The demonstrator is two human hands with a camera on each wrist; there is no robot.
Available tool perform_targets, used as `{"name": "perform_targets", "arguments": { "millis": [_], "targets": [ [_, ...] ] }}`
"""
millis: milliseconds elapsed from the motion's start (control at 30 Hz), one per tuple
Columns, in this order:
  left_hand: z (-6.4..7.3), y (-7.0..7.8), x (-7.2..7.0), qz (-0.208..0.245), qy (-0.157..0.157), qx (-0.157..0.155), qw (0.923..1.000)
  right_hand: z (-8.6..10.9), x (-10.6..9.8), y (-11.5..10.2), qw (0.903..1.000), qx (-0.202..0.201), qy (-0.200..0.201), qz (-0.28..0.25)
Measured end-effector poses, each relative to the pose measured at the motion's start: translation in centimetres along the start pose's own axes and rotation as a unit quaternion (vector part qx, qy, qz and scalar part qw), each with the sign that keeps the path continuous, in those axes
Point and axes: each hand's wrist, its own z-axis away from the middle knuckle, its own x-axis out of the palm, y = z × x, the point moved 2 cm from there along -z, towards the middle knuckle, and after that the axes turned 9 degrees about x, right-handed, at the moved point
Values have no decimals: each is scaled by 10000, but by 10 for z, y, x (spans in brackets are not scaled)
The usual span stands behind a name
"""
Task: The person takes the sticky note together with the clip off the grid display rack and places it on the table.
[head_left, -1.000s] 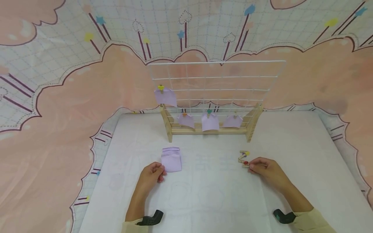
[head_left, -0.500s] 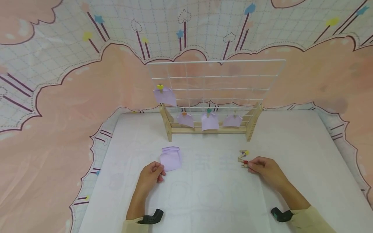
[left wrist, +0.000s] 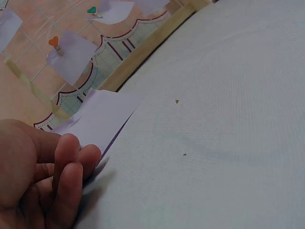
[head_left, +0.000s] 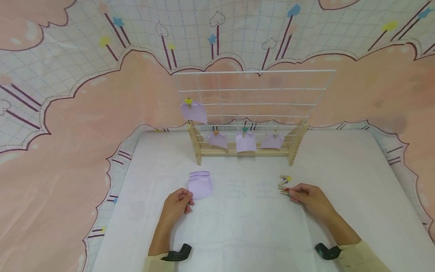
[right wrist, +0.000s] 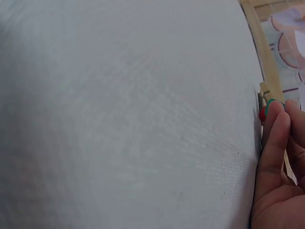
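In the head view my left hand (head_left: 177,204) pinches the lower left corner of a small stack of purple paper sheets (head_left: 199,187). The left wrist view shows the near sheet (left wrist: 112,114) with its edge tilted up off the cloth. At the right, my right hand (head_left: 310,198) pinches a small wooden clothespin with a green ornament (right wrist: 269,102), largely covered by the fingertips. Right beside the fingertips is a clothespin with a red ornament (right wrist: 262,113). Further clothespins, one with a yellow ornament (head_left: 289,178), lie just beyond that hand.
A white wire grid rack (head_left: 251,89) on a wooden stand (head_left: 242,152) rises at the back. Clothespins hold purple sheets on it: one at the upper left (head_left: 194,112), several lower down, including a middle sheet (head_left: 246,142). White cloth (head_left: 251,226) covers the table.
The top purple sheet has skewed slightly, its lower edge shifting away from me. My right fingertips have closed further over the red-ornament clothespin. Both arms have stayed nearly in place.
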Motion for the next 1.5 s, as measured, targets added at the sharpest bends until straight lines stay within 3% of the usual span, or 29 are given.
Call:
{"name": "perform_targets", "arguments": {
  "millis": [600,1500],
  "targets": [
    [-2,-2,0,-189,-148,107,9997,-1,0,1,9997,27,-173,-170],
    [-1,2,-2,-331,115,-54,9994,-1,1,2,9999,34,-50,-121]
  ]
}}
